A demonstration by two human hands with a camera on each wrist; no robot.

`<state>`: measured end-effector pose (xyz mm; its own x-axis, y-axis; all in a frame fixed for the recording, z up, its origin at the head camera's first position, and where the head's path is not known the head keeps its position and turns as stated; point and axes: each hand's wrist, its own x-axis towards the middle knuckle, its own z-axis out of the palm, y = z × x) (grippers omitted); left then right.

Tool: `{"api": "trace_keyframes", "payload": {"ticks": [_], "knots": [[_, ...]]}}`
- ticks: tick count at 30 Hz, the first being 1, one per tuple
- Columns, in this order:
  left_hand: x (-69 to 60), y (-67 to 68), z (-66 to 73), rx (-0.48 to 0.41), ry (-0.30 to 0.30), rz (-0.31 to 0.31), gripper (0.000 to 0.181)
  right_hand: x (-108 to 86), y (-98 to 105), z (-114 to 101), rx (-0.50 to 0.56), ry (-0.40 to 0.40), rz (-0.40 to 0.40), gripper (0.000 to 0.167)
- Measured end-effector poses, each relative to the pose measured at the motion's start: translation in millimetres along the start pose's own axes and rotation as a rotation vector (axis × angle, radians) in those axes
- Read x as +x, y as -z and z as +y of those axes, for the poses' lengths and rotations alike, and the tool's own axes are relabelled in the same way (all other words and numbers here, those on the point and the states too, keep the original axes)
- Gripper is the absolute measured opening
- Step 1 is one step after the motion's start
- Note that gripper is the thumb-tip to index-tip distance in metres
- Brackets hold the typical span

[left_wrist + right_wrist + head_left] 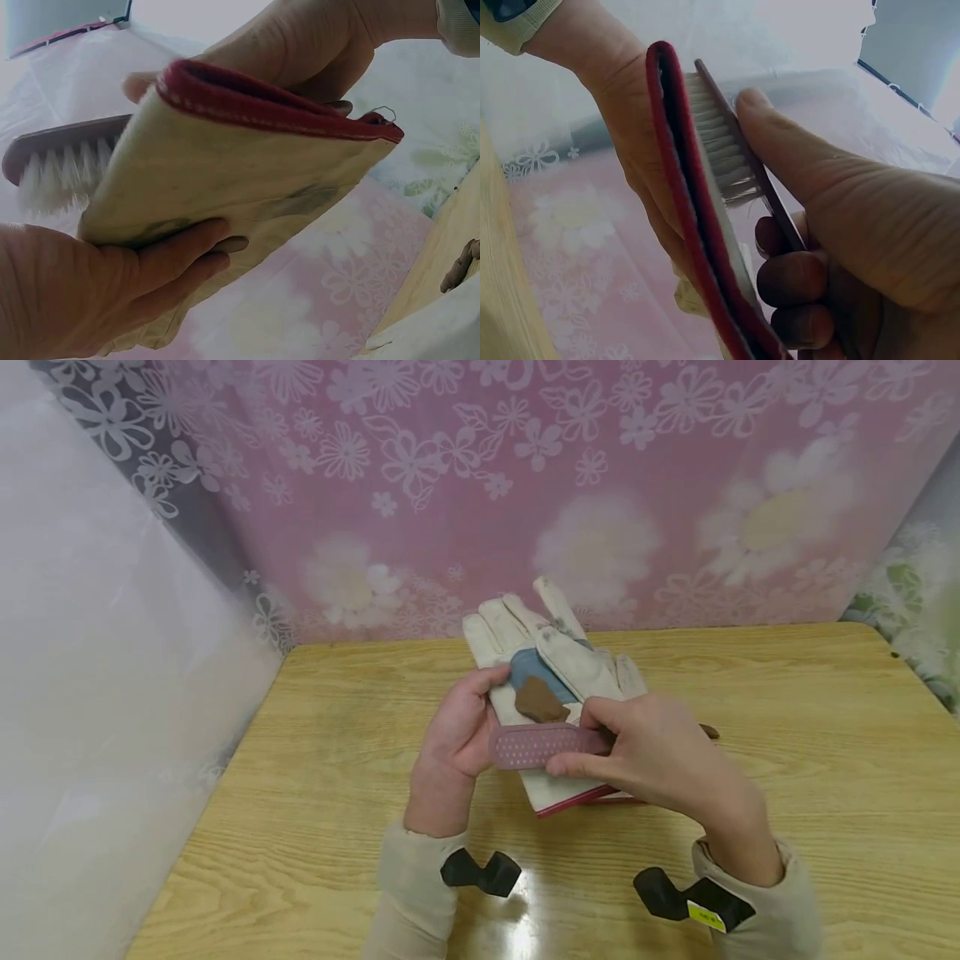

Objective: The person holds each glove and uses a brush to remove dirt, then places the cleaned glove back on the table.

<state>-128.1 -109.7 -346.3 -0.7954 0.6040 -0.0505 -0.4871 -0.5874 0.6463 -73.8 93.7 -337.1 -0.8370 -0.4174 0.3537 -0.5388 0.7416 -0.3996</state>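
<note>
My left hand (459,727) holds up a cream work glove (495,635) with a blue palm patch and red cuff trim. Its thumb lies over the glove's edge, and its other fingers support the back, as the left wrist view shows. A brown patch (540,700) marks the palm. In my right hand (663,760) is a mauve-backed brush (534,747), pinched between thumb and fingers. White bristles (718,142) face the glove and meet it near the cuff. A second cream glove (588,670) lies behind, partly hidden by the first glove and the right hand.
A wooden table (322,777) spreads beneath both hands. On it, a small brown lump (459,268) sits to the right, mostly hidden behind the right hand in the head view. A pink floral curtain (465,527) hangs along the table's back edge, with whitish sheeting (112,693) at left.
</note>
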Motion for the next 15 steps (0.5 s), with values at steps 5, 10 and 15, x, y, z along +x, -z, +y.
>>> {"api": "trace_keyframes", "payload": {"ticks": [5,10,15], "knots": [[0.6,-0.2,-0.5,0.016,-0.023,-0.025,0.053,-0.1,0,0,0.01,-0.053,-0.012,0.04],[0.4,0.5,0.0,0.057,-0.087,-0.028,0.051,1.5,-2,5,0.011,-0.066,0.094,0.041],[-2.1,-0.9,1.6,0.061,-0.112,-0.068,0.051,1.9,-3,11,0.025,-0.037,0.194,0.042]]}}
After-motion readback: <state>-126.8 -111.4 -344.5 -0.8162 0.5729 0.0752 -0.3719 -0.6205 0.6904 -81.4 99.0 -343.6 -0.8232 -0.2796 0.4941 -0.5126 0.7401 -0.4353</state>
